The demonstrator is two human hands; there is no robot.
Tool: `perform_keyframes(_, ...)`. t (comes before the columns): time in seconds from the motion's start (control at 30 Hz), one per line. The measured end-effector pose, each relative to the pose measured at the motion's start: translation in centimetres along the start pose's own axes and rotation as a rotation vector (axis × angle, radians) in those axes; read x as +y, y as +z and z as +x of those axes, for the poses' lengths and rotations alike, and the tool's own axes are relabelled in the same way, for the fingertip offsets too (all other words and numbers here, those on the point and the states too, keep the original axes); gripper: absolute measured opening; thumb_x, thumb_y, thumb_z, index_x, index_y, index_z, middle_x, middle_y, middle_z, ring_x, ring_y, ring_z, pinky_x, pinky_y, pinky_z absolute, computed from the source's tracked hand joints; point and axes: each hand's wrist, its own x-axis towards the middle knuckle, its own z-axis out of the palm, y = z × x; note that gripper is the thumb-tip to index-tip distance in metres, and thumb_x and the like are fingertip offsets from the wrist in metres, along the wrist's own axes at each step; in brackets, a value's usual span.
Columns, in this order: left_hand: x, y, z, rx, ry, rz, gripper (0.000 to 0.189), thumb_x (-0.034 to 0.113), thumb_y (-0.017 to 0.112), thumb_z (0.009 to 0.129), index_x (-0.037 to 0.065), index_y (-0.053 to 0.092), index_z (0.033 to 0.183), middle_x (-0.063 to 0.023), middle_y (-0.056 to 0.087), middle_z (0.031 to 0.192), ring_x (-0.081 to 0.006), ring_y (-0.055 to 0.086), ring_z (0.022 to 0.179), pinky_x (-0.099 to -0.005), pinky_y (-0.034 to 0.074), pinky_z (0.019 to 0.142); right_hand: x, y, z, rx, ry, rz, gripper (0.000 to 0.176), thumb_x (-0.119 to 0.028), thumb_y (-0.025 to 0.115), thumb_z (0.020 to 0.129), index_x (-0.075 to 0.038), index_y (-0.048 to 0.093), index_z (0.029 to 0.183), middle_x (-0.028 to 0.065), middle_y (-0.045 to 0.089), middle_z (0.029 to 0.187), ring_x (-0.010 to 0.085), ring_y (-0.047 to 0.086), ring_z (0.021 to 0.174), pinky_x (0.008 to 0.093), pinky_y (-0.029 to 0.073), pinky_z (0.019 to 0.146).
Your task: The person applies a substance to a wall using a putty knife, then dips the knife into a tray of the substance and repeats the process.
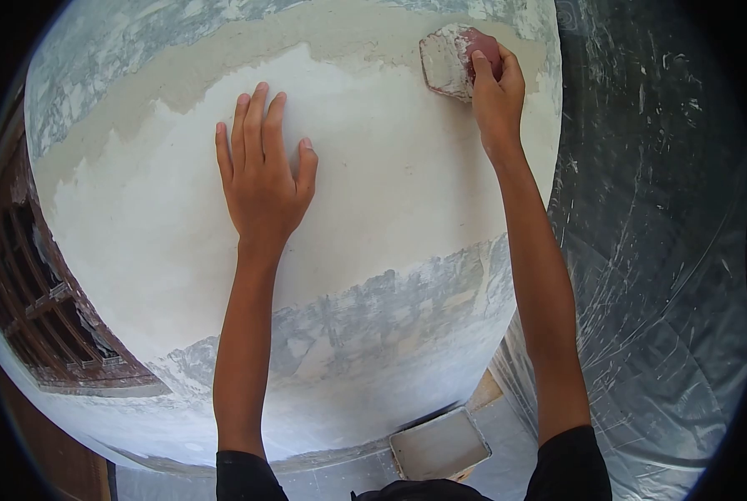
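Note:
In the head view my left hand (265,171) lies against a plastered wall (373,184), its fingers spread and holding nothing. My right hand (500,96) grips a reddish putty spreader (450,67) near the upper right of the wall, thumb on its face. White-grey plaster is smeared thickly over the spreader's left part. Its far edge appears to rest on the wall, though contact is hard to tell. Around both hands the surface is whitish, with a beige damp-looking band above and a patchy grey-blue band below.
Dark plastic sheeting (657,275), splashed with white, hangs along the right side. A rectangular tray (440,442) with greyish material sits low, below the wall's bottom edge. On the left is a brown grilled window or vent (44,284).

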Motion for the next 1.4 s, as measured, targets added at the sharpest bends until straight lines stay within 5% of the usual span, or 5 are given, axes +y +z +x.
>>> perform_keyframes(0.8,0.0,0.0,0.1,-0.004,-0.01,0.002,0.054,0.021,0.06,0.093,0.013,0.051,0.146,-0.0063,0.046,0.157,-0.0257,0.038,0.149,-0.0504,0.022,0.125,-0.1,0.1,-1.0,0.041,-0.132,-0.125,0.037,-0.018,0.058,0.102,0.002,0.056,0.134,0.0154,0.065,0.124,0.0234,0.063,0.114,0.036,0.048,0.102)
perform_keyframes(1.0,-0.1,0.0,0.0,-0.003,-0.012,0.005,0.055,0.021,0.06,0.093,0.013,0.05,0.146,-0.006,0.046,0.157,-0.0256,0.038,0.149,-0.0506,0.022,0.125,0.4,-1.0,-0.5,0.15,-0.016,0.187,0.039,-0.019,0.058,0.102,0.002,0.055,0.135,0.0163,0.064,0.123,0.0243,0.063,0.116,0.0379,0.047,0.104)
perform_keyframes(1.1,-0.1,0.1,0.0,-0.001,-0.008,-0.003,0.055,0.021,0.06,0.093,0.014,0.05,0.147,-0.0059,0.046,0.157,-0.0254,0.037,0.15,-0.0505,0.021,0.125,0.8,-0.6,-1.2,0.024,-0.18,-0.126,0.04,-0.019,0.057,0.103,0.003,0.053,0.136,0.0165,0.065,0.124,0.0245,0.062,0.117,0.0373,0.047,0.105)
perform_keyframes(1.27,-0.1,0.0,0.0,-0.001,-0.006,0.006,0.055,0.021,0.06,0.093,0.014,0.05,0.147,-0.006,0.046,0.157,-0.0253,0.037,0.15,-0.0505,0.021,0.125,0.2,-1.6,-0.6,0.163,0.006,0.043,0.04,-0.02,0.057,0.102,0.001,0.054,0.136,0.0166,0.065,0.126,0.0241,0.062,0.117,0.0367,0.047,0.104)
perform_keyframes(1.4,0.0,0.0,0.1,-0.001,-0.007,0.0,0.055,0.021,0.06,0.093,0.013,0.05,0.147,-0.0062,0.046,0.157,-0.0253,0.038,0.149,-0.0506,0.022,0.125,0.5,-1.2,-1.5,0.052,-0.168,-0.008,0.039,-0.021,0.057,0.102,0.002,0.055,0.134,0.0168,0.065,0.125,0.0237,0.063,0.116,0.0372,0.047,0.103)
